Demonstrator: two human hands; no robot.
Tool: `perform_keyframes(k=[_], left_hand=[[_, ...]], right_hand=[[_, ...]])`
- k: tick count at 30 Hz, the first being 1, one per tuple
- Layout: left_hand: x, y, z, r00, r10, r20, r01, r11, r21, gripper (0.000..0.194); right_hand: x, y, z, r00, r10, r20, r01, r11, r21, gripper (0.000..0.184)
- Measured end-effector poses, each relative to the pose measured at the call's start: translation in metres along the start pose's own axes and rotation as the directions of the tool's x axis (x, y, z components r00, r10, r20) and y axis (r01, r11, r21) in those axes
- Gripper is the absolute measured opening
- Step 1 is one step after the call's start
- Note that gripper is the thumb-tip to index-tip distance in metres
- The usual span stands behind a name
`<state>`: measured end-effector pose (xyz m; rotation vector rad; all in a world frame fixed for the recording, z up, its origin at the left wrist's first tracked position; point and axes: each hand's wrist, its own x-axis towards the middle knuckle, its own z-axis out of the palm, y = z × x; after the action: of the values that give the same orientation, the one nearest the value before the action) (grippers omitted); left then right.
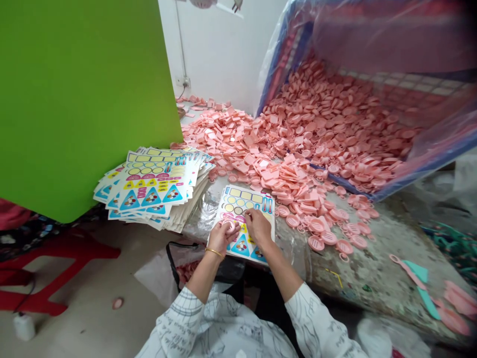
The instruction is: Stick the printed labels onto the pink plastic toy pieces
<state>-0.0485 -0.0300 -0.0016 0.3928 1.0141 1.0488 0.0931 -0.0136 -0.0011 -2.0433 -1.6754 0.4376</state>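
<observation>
A small round pink plastic piece [230,226] rests in my left hand [219,240], its fingers curled around the piece. My right hand [258,228] is over the sticker sheet [241,244], thumb and fingertips pinched together at its printed shapes. Whatever is between those fingertips is too small to make out. The sheet lies on the table edge in front of me, printed with yellow circles and rectangles, pink shapes and blue triangles. Both hands cover parts of it. To the left stands an untidy stack of similar sticker sheets [151,181].
Loose pink plastic pieces [257,149] spread over the table [376,258] from a tipped blue crate [413,186] lined with clear plastic. A green panel [89,99] rises at left. Pink and turquoise parts [419,281] lie at right; a red stool [70,253] stands lower left.
</observation>
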Motion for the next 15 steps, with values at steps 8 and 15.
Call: perform_keyframes(k=[8, 15], left_hand=[[0.0015, 0.0000, 0.0008, 1.000, -0.025, -0.016, 0.025, 1.000, 0.008, 0.009], [0.0018, -0.0011, 0.0003, 1.000, -0.023, -0.011, 0.023, 1.000, 0.009, 0.009]], right_hand=[[0.0040, -0.0025, -0.0041, 0.999, -0.002, -0.046, -0.004, 0.991, -0.134, 0.025], [0.0025, 0.0017, -0.0018, 1.000, 0.006, -0.026, -0.008, 0.998, -0.067, 0.022]])
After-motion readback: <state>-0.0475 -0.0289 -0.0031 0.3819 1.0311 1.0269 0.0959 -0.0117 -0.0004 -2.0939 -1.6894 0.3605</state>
